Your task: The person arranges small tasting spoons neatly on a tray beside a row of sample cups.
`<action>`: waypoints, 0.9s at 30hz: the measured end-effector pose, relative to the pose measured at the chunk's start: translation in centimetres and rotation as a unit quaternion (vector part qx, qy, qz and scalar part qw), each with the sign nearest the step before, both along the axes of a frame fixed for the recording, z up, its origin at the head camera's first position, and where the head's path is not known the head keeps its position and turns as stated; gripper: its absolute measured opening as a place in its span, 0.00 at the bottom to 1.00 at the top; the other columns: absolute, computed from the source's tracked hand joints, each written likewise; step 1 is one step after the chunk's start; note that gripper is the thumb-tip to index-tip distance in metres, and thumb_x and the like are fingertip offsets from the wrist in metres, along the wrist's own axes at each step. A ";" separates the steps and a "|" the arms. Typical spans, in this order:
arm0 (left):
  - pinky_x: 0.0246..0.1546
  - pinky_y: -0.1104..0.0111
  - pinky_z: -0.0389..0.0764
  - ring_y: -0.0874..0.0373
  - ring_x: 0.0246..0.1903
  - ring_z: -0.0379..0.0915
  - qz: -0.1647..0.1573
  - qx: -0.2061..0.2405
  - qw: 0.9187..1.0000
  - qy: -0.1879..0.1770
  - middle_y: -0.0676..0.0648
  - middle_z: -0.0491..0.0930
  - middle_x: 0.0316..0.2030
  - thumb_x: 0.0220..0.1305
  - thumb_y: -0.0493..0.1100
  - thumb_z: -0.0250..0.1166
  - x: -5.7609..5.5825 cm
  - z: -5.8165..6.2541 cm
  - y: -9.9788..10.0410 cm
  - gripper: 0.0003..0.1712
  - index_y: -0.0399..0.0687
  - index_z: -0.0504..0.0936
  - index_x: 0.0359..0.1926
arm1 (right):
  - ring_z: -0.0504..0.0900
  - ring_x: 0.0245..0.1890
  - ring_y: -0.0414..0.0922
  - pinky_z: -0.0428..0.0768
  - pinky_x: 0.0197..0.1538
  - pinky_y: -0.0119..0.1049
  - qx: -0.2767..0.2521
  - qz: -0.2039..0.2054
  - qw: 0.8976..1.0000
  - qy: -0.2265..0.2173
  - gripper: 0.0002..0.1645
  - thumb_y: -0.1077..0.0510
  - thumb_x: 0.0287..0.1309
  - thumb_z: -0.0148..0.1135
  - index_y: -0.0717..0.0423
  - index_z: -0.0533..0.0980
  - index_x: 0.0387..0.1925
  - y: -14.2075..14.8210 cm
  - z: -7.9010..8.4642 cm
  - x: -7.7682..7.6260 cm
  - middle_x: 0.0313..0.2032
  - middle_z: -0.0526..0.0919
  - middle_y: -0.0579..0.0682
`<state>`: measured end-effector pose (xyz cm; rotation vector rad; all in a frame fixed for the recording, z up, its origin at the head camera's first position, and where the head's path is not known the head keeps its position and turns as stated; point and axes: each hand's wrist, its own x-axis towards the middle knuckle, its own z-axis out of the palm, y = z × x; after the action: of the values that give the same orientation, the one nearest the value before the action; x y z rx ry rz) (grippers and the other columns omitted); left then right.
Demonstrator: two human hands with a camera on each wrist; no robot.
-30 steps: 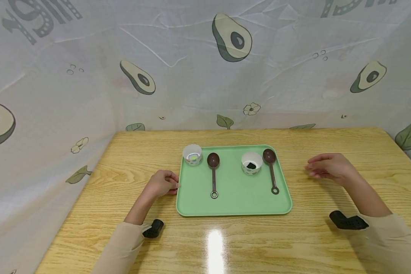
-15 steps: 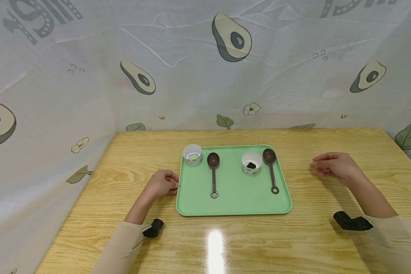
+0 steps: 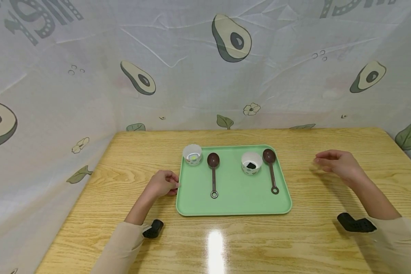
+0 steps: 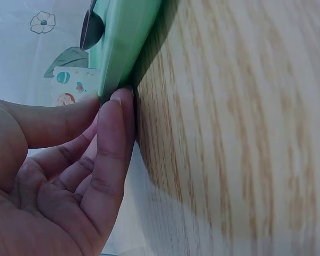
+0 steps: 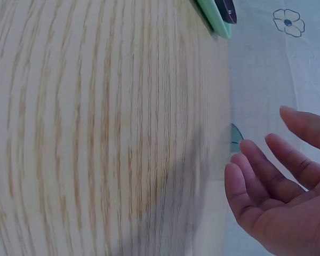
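Observation:
A pale green tray [image 3: 233,199] lies on the wooden table. My left hand [image 3: 161,183] pinches its left edge, and the left wrist view has the thumb [image 4: 64,120] at the rim and the fingers just under it. On the tray are two small white bowls: the left bowl [image 3: 192,155] holds something blue and yellow-green, the right bowl [image 3: 251,163] a black piece. One brown spoon [image 3: 214,173] lies near the left bowl, another brown spoon [image 3: 271,169] along the tray's right side. Off to the right, my right hand [image 3: 344,166] hovers with loosely bent fingers, holding nothing.
The wooden table [image 3: 260,243] extends around the tray on all sides. A white cloth [image 3: 178,76] printed with avocados hangs behind it and along the sides. Black wrist devices [image 3: 153,228] sit at both sleeves.
My right hand has drifted a little farther right, away from the tray. The left hand, tray, bowls and spoons have stayed in place.

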<state>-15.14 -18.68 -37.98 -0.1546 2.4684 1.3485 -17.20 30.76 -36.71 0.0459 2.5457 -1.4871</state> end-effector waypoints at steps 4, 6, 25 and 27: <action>0.24 0.67 0.81 0.57 0.22 0.74 -0.001 -0.003 1.000 0.002 0.42 0.74 0.23 0.58 0.27 0.59 0.1 0.0 0.0 0.04 0.29 0.75 0.35 | 0.75 0.38 0.35 0.79 0.38 0.33 0.066 0.006 0.997 0.038 0.33 0.46 0.63 0.52 0.70 0.65 0.56 0.0 0.1 0.2 0.41 0.77 0.44; 0.24 0.67 0.81 0.57 0.22 0.74 0.000 -0.005 1.000 0.002 0.42 0.74 0.23 0.58 0.28 0.59 0.1 0.0 0.0 0.04 0.29 0.75 0.35 | 0.74 0.43 0.45 0.78 0.39 0.38 0.094 0.012 0.994 0.052 0.34 0.45 0.63 0.50 0.70 0.64 0.57 -0.1 0.1 0.3 0.46 0.75 0.56; 0.24 0.67 0.80 0.56 0.22 0.75 -0.023 -0.053 0.998 0.015 0.43 0.76 0.25 0.58 0.34 0.61 0.2 0.4 -0.4 0.08 0.33 0.77 0.38 | 0.46 0.59 0.75 0.54 0.49 0.73 0.185 0.077 0.974 0.104 0.38 0.46 0.69 0.38 0.68 0.45 0.67 0.9 0.4 0.1 0.63 0.46 0.76; 0.25 0.67 0.80 0.56 0.23 0.75 -0.022 -0.063 0.998 0.018 0.43 0.76 0.26 0.59 0.36 0.62 0.2 0.5 -0.5 0.09 0.34 0.77 0.39 | 0.43 0.60 0.74 0.51 0.51 0.73 0.184 0.082 0.972 0.121 0.37 0.47 0.70 0.38 0.70 0.45 0.67 1.0 0.4 0.2 0.63 0.45 0.76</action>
<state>-14.99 -19.18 -37.50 -0.1052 2.5720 1.1882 -17.02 31.75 -36.36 -0.3034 2.9041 -1.0011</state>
